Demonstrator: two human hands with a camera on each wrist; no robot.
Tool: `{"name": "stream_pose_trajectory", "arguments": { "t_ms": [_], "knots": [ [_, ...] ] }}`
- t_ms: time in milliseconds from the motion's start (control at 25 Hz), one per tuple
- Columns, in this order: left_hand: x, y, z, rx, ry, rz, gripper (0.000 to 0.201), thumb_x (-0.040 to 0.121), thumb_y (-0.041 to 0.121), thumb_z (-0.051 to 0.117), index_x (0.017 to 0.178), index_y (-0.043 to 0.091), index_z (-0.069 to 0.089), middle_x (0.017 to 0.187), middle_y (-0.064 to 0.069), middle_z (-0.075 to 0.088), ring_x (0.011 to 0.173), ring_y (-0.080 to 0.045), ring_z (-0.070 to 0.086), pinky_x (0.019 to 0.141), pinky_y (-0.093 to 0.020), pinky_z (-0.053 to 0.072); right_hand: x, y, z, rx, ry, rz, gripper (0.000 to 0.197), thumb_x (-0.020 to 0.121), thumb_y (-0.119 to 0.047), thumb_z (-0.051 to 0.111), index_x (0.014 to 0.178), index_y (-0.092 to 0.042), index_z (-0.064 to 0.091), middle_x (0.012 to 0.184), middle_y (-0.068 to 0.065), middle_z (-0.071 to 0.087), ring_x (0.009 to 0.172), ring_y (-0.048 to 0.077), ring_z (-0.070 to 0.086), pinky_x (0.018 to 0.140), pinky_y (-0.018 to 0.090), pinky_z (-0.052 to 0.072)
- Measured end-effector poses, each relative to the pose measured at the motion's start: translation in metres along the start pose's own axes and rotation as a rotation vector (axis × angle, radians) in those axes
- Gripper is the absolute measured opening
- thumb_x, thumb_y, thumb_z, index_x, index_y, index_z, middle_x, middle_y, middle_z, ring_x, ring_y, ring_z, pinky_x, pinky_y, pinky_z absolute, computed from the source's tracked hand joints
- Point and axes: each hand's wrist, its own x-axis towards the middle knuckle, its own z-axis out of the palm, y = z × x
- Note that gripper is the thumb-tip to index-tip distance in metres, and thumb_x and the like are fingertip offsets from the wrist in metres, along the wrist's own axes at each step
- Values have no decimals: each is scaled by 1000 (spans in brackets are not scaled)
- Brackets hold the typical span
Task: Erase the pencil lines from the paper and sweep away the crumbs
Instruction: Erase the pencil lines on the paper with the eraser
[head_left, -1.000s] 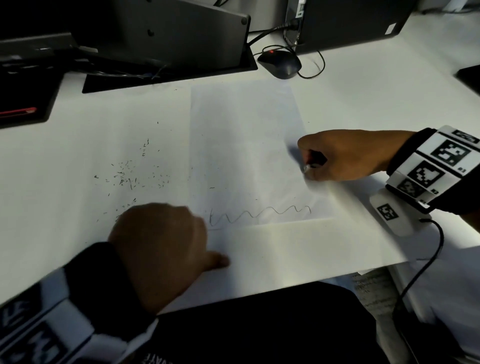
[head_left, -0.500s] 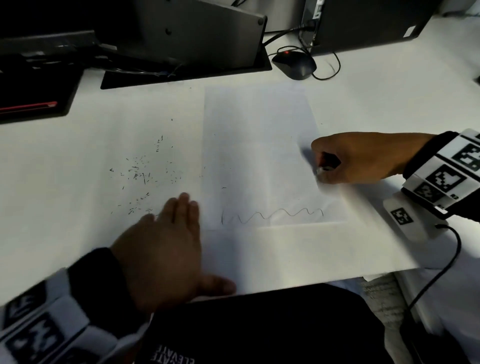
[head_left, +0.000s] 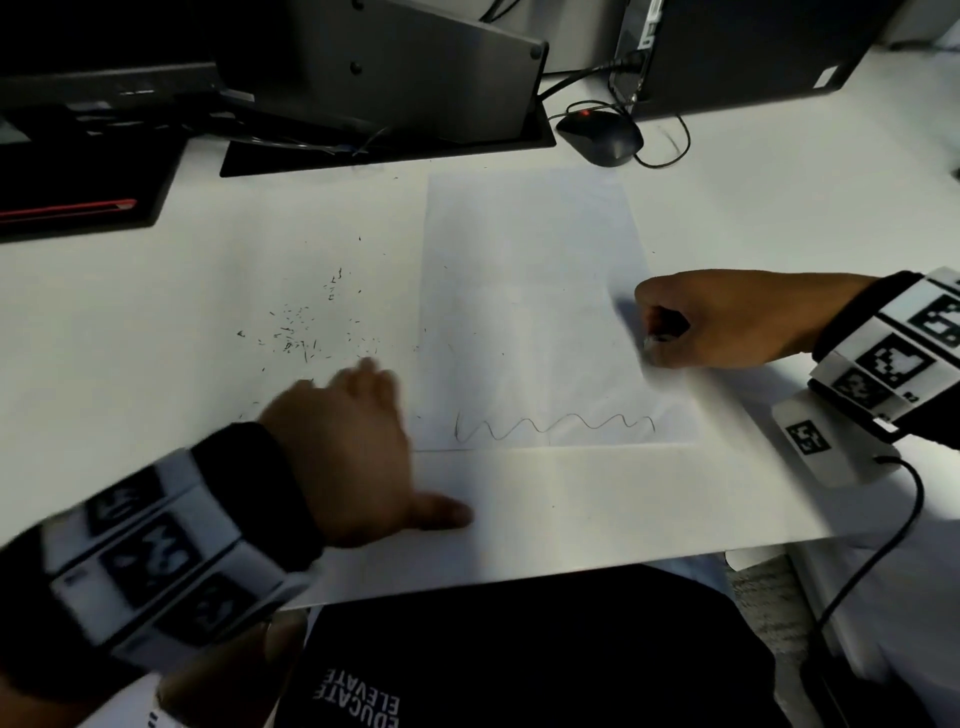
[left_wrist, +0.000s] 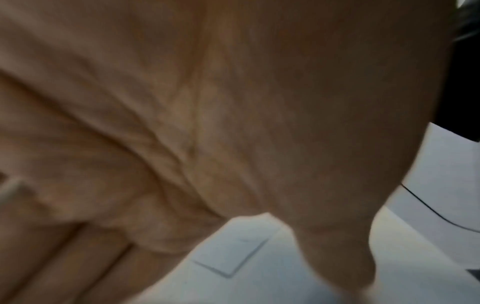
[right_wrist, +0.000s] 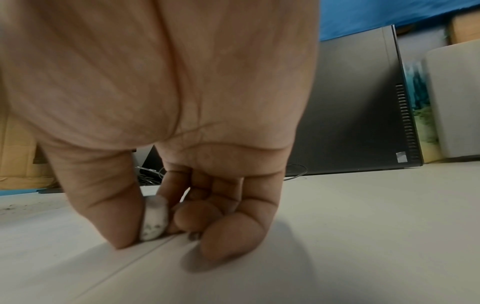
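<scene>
A white sheet of paper (head_left: 524, 291) lies on the white desk, with one wavy pencil line (head_left: 553, 426) near its front edge. Dark eraser crumbs (head_left: 298, 338) are scattered on the desk left of the sheet. My right hand (head_left: 691, 327) rests at the paper's right edge and pinches a small smudged white eraser (right_wrist: 153, 221) between thumb and fingers, its tip at the paper edge. My left hand (head_left: 358, 447) lies flat on the desk by the paper's lower left corner, fingers straight toward the crumbs, thumb out to the right. The left wrist view shows only a blurred palm (left_wrist: 207, 123).
A monitor base (head_left: 384, 140) and a dark keyboard area (head_left: 78, 176) stand at the back left. A black mouse (head_left: 600, 137) with its cable and a computer tower (head_left: 748, 52) are at the back right. The desk's front edge (head_left: 519, 571) is close to my body.
My left hand went from a fist to flat straight fingers and slid forward toward the crumbs. The right hand with the eraser stayed at the paper's right edge.
</scene>
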Motion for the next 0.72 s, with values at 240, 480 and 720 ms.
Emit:
{"name": "stream_pose_trajectory", "arguments": {
  "t_ms": [240, 480, 720],
  "knots": [
    [12, 18, -15, 3, 333, 148, 92, 89, 78, 17, 156, 15, 11, 166, -9, 3, 152, -24, 11, 117, -45, 22, 0, -4, -1, -9, -7, 14, 19, 84, -24, 63, 76, -18, 48, 70, -4, 51, 63, 16, 43, 59, 32, 38],
    [13, -14, -27, 19, 299, -16, 62, 92, 74, 22, 96, 20, 54, 124, -5, 59, 108, -22, 59, 87, -34, 44, -1, -3, 0, -11, 1, 16, 19, 84, -23, 64, 76, -17, 48, 68, -5, 50, 61, 14, 42, 59, 30, 37],
    [54, -28, -21, -37, 214, 148, 106, 83, 82, 34, 157, 21, -13, 165, 2, -17, 153, -19, -9, 119, -50, 13, -1, -7, -7, -78, -29, -5, 18, 85, -22, 63, 76, -19, 49, 67, -6, 53, 56, 11, 45, 56, 27, 39]
  ]
}}
